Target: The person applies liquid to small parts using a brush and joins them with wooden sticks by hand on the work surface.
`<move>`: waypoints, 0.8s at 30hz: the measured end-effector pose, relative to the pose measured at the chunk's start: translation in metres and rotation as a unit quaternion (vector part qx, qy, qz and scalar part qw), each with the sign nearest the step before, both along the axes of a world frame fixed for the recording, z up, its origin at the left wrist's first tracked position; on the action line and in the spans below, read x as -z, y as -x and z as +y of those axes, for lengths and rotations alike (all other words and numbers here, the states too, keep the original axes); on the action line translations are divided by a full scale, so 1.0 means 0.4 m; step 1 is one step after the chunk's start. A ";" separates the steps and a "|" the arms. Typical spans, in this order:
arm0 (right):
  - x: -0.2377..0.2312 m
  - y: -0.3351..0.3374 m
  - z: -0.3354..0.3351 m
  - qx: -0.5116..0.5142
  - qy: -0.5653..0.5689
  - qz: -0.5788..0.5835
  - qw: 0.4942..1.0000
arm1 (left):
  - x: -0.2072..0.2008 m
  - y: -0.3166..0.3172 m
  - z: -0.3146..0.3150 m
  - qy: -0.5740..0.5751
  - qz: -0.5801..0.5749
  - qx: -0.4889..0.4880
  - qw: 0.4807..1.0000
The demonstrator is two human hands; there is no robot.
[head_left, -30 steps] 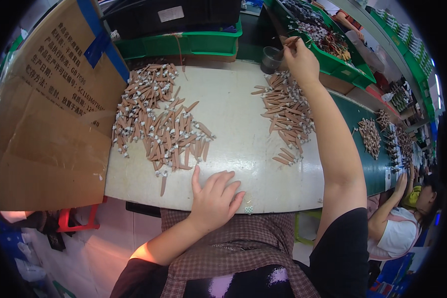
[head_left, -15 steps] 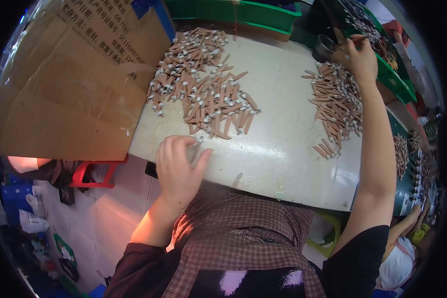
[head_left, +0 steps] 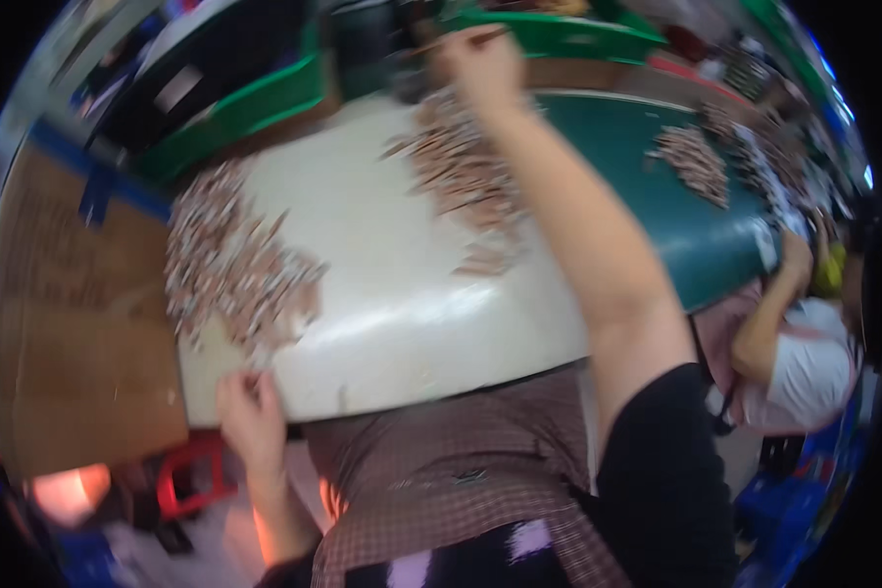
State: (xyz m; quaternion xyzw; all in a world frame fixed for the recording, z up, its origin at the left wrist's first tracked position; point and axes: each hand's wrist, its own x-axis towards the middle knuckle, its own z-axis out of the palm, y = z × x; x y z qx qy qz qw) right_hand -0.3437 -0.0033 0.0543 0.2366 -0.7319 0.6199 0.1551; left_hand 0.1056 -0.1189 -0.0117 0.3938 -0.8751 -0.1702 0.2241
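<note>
Two piles of small brown stick-like pieces with whitish ends lie on the pale worktop (head_left: 363, 245). At the near edge of the left pile (head_left: 235, 265), my left hand (head_left: 252, 416) is closed with thumb and fingers together. Blur hides what is in its pinch, though something whitish shows at the fingertips. My right hand (head_left: 485, 73) is stretched to the far side, beyond the right pile (head_left: 461, 167). Its fingers are closed on a thin brown stick (head_left: 490, 36), which pokes out on both sides. A dark cup (head_left: 408, 86) stands close to that hand, partly hidden.
A cardboard box (head_left: 78, 323) stands along the left side. Green bins (head_left: 265, 108) line the back. On the right is a green tabletop (head_left: 647, 225) with another small heap (head_left: 694, 162), where another person's arm (head_left: 779, 294) reaches in. A red stool (head_left: 191, 475) is below left.
The whole view has swung to the right, showing more of the green table and the other person. My left fingers have drawn together. My right hand still reaches far, having moved off the cup.
</note>
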 end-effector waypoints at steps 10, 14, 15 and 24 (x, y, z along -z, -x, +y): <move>-0.010 -0.152 0.274 -0.217 0.532 -0.367 0.732 | -0.153 0.276 0.185 0.009 0.073 0.366 0.928; 0.012 -0.272 0.552 -0.154 0.553 -0.375 0.728 | -0.163 0.580 0.313 -0.077 0.041 0.519 0.851; 0.026 -0.301 0.606 -0.134 0.555 -0.385 0.725 | -0.154 0.664 0.355 -0.076 0.029 0.525 0.847; 0.160 -0.401 0.839 -0.073 0.609 -0.284 0.737 | -0.016 1.239 0.728 0.049 -0.009 0.416 0.908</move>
